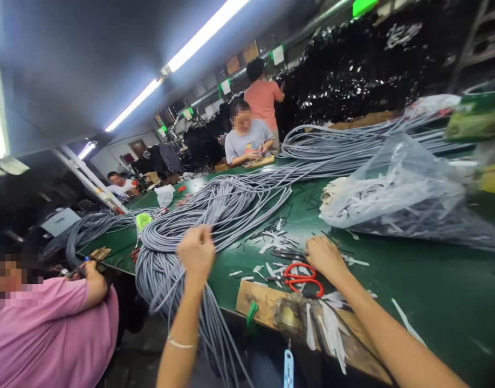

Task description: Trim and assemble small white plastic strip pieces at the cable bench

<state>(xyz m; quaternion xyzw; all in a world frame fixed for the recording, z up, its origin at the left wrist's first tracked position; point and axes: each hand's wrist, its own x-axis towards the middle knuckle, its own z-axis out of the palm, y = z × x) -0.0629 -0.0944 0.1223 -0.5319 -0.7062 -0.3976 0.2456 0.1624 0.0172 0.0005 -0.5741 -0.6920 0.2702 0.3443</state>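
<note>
Cables [199, 215] spill over the table's [433, 302] near edge; left hand [197, 253] pinches some strands, right hand [323, 256] rests curled by scissors [302, 278].

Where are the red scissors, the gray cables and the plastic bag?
red scissors [302, 278]: head view, on a handle loop.
gray cables [227, 202]: head view, middle of the pile.
plastic bag [397, 183]: head view, its clear side.

Grey cables [215, 215]: thick bundle, long loose strands, heaped mid-left, trailing far right and drooping over near edge. Red-handled scissors [302, 279]: flat, near centre, handles toward viewer, just beside white and black offcuts [272, 240].
</note>
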